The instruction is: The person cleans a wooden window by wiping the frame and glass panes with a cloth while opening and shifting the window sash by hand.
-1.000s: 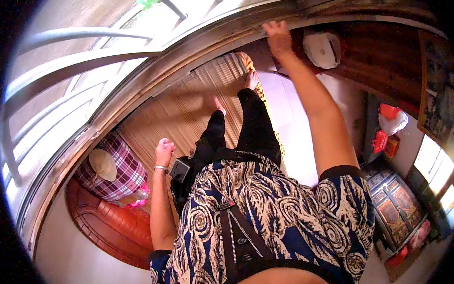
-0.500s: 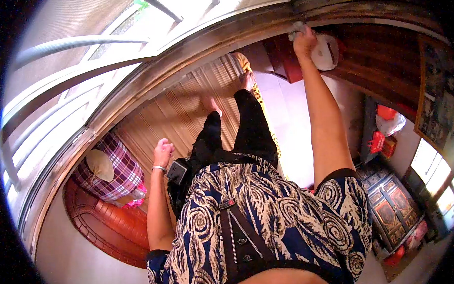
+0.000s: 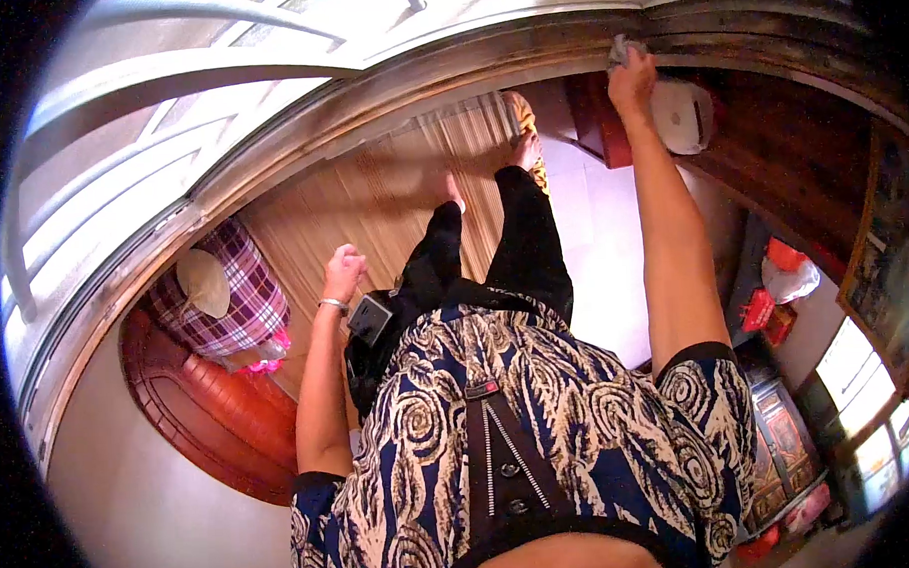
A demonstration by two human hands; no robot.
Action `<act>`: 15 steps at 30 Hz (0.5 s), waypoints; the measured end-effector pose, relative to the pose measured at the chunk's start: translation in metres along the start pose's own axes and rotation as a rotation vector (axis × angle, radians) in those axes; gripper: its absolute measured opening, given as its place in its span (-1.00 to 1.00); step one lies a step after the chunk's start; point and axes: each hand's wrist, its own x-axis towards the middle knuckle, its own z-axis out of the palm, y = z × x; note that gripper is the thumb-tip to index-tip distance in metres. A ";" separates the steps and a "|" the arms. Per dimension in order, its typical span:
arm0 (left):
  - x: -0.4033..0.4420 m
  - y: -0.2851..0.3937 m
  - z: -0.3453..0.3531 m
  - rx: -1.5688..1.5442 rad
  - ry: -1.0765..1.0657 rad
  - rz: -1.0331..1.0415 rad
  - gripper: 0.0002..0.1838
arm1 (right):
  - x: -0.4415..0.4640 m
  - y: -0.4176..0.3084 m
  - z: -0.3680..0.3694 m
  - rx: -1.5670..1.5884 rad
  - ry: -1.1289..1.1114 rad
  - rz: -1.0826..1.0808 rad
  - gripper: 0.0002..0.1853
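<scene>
At the top right, my right hand (image 3: 633, 82) is closed round a crumpled grey cloth (image 3: 623, 50), which touches the wooden window frame (image 3: 527, 53). My left hand (image 3: 345, 272) is curled in a loose fist above the striped mat (image 3: 371, 187), beside a small grey box-like device (image 3: 371, 320) at my waist. Whether that hand holds anything cannot be made out. A bracelet circles the left wrist.
Curved white bars (image 3: 167, 74) stand outside the window at the upper left. A plaid cloth (image 3: 250, 301) with a round tan object (image 3: 203, 283) lies by a red-brown headboard (image 3: 209, 413). A white object (image 3: 682, 116) is at the right, near a dark carved cabinet (image 3: 780, 443).
My right hand was first spread, then came to show the grey cloth, and has moved right along the frame. The view has shifted slightly. My left hand stays curled.
</scene>
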 end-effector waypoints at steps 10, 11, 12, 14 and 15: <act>0.010 0.004 -0.008 0.064 0.009 0.096 -0.74 | -0.091 -0.155 0.062 0.211 -0.015 -0.129 -0.70; 0.010 0.004 -0.011 0.035 0.014 0.093 -0.73 | -0.099 -0.169 0.063 0.235 -0.028 -0.128 -0.71; 0.009 0.006 -0.012 0.008 0.019 0.088 -0.71 | -0.101 -0.177 0.060 0.237 -0.026 -0.130 -0.71; 0.005 0.010 -0.012 -0.012 0.037 0.087 -0.70 | -0.099 -0.185 0.052 0.407 -0.115 -0.198 -0.72; 0.003 0.012 -0.011 0.003 0.043 0.063 -0.68 | -0.097 -0.188 0.045 0.404 -0.204 -0.201 -0.70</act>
